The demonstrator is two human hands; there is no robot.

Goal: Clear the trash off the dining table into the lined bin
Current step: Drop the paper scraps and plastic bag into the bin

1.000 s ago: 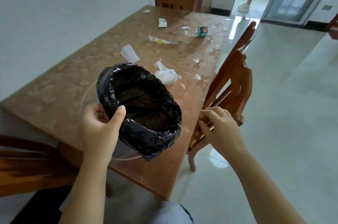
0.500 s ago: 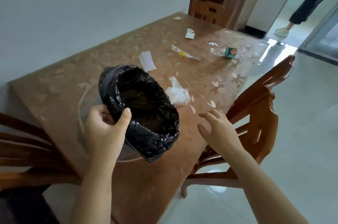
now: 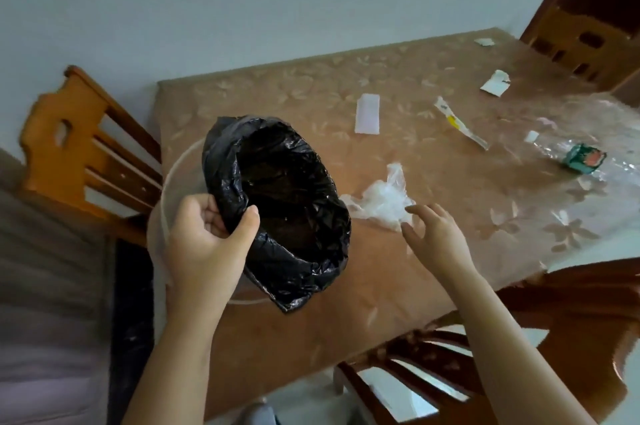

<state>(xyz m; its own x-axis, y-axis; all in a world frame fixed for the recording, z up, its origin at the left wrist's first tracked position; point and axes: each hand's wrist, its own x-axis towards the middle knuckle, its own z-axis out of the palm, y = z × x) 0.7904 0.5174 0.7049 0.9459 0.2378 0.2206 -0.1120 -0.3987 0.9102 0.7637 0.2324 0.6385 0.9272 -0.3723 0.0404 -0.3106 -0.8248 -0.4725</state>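
Note:
My left hand (image 3: 204, 244) grips the rim of a clear bin lined with a black bag (image 3: 287, 202), held tilted over the near part of the dining table (image 3: 433, 251). My right hand (image 3: 436, 237) is open, fingers spread, just touching a crumpled clear plastic bag (image 3: 381, 199) on the table. Farther back lie a white paper strip (image 3: 367, 112), a long thin wrapper (image 3: 460, 126), a torn white scrap (image 3: 496, 84), a small scrap (image 3: 484, 41) and a crushed clear bottle with a green label (image 3: 581, 157).
Wooden chairs stand at the left (image 3: 86, 147), at the near right (image 3: 519, 338) and at the far end (image 3: 585, 43). A grey wall runs behind the table. A dark bag and a padded surface lie at lower left.
My view has swung left and down. My right hand left the chair back and reached forward over the table to the crumpled plastic bag. My left hand keeps holding the bin.

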